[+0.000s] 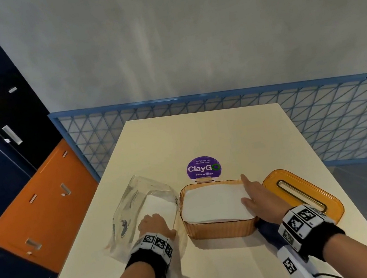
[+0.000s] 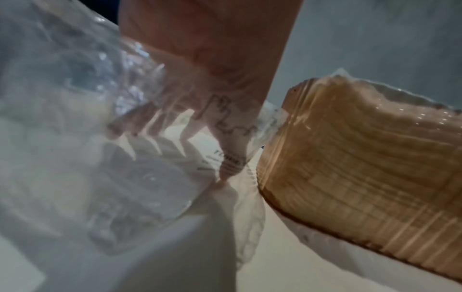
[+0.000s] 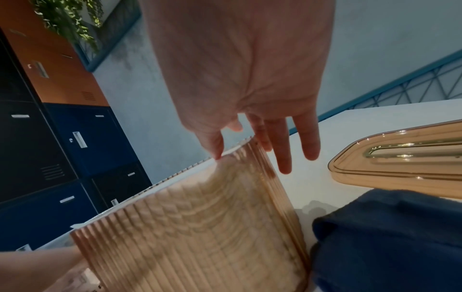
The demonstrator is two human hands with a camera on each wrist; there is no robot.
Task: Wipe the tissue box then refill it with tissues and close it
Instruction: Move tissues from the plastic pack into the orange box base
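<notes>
The right hand (image 1: 255,196) is lying released, fingers straight, along the right edge of the tissues (image 1: 213,203), its thumb touching the rim of the tissue box (image 1: 218,229), as the right wrist view shows. The ribbed amber box is standing open near the front middle of the desk (image 1: 201,136), with the white stack filling it to about the rim. The left hand (image 1: 154,226) is reaching into the clear plastic wrapper (image 1: 136,209) just left of the box; its fingers are showing through the film in the left wrist view, but whether they are pinching anything I cannot tell.

The step in hand seems to be settling the stack. To do it well, the flat fingers should be pressing evenly along the edges and tucking the corners below the rim, so that nothing is sticking up to jam the lid (image 1: 303,194), which is lying just right of the box, slot upward. The top sheet ought to be left loose under the slot. A dark blue cloth (image 1: 267,229) is sitting between box and lid, under the right wrist; it is better moved aside before the lid is lifted across. Behind the box, a purple round sign (image 1: 203,167) is standing clear of the work
</notes>
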